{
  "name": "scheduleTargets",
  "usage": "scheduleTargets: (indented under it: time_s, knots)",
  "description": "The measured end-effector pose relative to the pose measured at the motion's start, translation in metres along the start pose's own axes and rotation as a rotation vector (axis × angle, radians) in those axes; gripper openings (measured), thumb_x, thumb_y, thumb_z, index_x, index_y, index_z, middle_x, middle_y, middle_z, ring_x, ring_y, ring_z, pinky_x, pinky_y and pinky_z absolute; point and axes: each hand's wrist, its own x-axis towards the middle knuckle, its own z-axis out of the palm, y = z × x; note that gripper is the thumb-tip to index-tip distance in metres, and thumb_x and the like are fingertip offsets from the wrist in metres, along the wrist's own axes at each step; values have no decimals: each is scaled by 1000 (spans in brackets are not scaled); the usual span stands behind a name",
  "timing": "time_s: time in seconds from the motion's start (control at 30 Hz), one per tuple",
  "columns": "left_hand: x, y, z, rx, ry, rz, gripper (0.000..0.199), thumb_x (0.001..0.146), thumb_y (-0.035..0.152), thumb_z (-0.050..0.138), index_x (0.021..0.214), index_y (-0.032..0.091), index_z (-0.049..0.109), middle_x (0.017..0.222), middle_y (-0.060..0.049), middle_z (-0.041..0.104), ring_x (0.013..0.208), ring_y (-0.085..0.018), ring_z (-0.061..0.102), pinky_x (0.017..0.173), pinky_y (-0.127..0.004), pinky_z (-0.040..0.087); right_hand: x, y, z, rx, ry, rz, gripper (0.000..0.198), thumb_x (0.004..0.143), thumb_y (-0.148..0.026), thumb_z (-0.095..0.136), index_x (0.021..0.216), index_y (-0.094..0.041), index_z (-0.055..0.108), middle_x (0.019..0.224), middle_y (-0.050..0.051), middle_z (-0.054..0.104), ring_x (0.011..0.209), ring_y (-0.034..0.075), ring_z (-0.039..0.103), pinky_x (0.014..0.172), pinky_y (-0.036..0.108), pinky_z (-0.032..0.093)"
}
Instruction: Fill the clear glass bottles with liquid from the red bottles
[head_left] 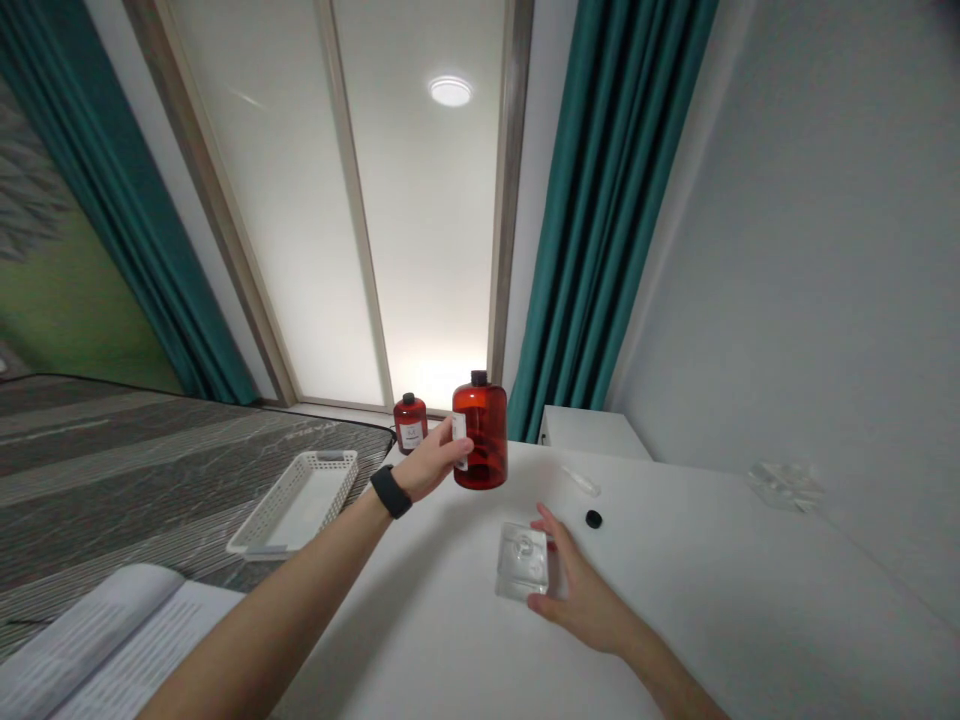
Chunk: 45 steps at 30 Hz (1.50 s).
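Note:
My left hand, with a black band on the wrist, is closed around the left side of a large amber bottle. The bottle has a black top and a pale label, and is held upright at the table's far side. Lower down, my right hand reaches its spread thumb and fingers to the right edge of a square clear glass bottle; whether they press on it I cannot tell. A small black cap and a clear, slender tube-like piece lie beyond that hand.
A smaller amber bottle with a white label stands behind my left hand. On the grey surface at left are a white basket and an open book. Crumpled clear plastic lies by the wall, right of the white table.

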Motion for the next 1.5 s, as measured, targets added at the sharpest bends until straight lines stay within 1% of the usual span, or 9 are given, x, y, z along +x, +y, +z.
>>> scheduleTargets:
  time_s: [0.1, 0.2, 0.37, 0.5, 0.7, 0.87, 1.03, 1.2, 1.5]
  knots:
    - [5, -5, -3, -127, 71, -19, 60, 74, 58, 73, 114, 15, 59, 110, -11, 68, 98, -26, 66, 90, -44, 51, 1, 2, 2, 18, -27, 12, 107, 68, -16, 73, 155, -28, 12, 150, 11, 36, 137, 27, 40, 116, 47, 25]
    - [4, -10, -4, -99, 55, -12, 62, 78, 61, 67, 119, 16, 56, 113, -13, 67, 103, -28, 66, 93, -49, 51, 1, 4, 2, 38, -31, 38, 108, 69, -15, 73, 155, -29, 10, 149, 11, 38, 137, 27, 42, 116, 48, 25]
    - [-2, -16, -10, 401, 9, 173, 73, 76, 44, 77, 136, 17, 44, 128, -15, 60, 116, -30, 59, 104, -49, 44, 2, 5, 3, 8, -22, 12, 103, 72, -17, 72, 155, -29, 13, 154, 13, 37, 142, 28, 35, 117, 52, 22]
    - [-14, -17, -18, 824, -31, 197, 78, 74, 36, 80, 140, 18, 42, 134, -15, 56, 122, -32, 54, 108, -51, 39, 6, 5, 5, -5, -1, 27, 96, 70, -17, 73, 152, -24, 24, 151, 14, 42, 140, 28, 39, 117, 51, 25]
    - [-34, -20, -32, 1093, -183, 255, 82, 79, 46, 77, 146, 25, 35, 144, -17, 50, 128, -34, 49, 107, -57, 38, 10, 4, 1, 59, 10, 7, 73, 70, -16, 72, 136, -22, 40, 130, 10, 59, 121, 27, 57, 106, 46, 42]
    - [-42, -13, -32, 1332, -356, 284, 79, 82, 47, 74, 147, 26, 36, 135, -15, 56, 118, -33, 54, 100, -52, 44, 10, 5, -2, 47, 11, -48, 77, 71, -14, 71, 139, -24, 36, 137, 11, 53, 125, 27, 54, 107, 47, 40]
    - [-38, -2, -20, 1455, -417, 290, 69, 83, 39, 72, 144, 28, 42, 128, -12, 60, 112, -32, 54, 96, -49, 44, 9, 5, -3, 14, 27, -101, 75, 71, -14, 71, 138, -25, 40, 141, 10, 51, 131, 28, 49, 112, 48, 34]
    - [-30, 4, -15, 1532, -459, 299, 63, 85, 36, 70, 142, 30, 44, 126, -10, 60, 112, -31, 53, 94, -47, 44, 8, -1, -6, 14, 32, -37, 73, 70, -15, 72, 135, -25, 42, 135, 10, 56, 124, 28, 55, 107, 48, 41]
    - [-20, 12, 0, 1634, -554, 283, 70, 83, 35, 74, 144, 30, 41, 128, -10, 60, 112, -32, 56, 98, -46, 42, 8, 8, -7, 15, 49, -75, 74, 70, -15, 73, 136, -25, 42, 139, 11, 53, 129, 29, 51, 111, 50, 36]
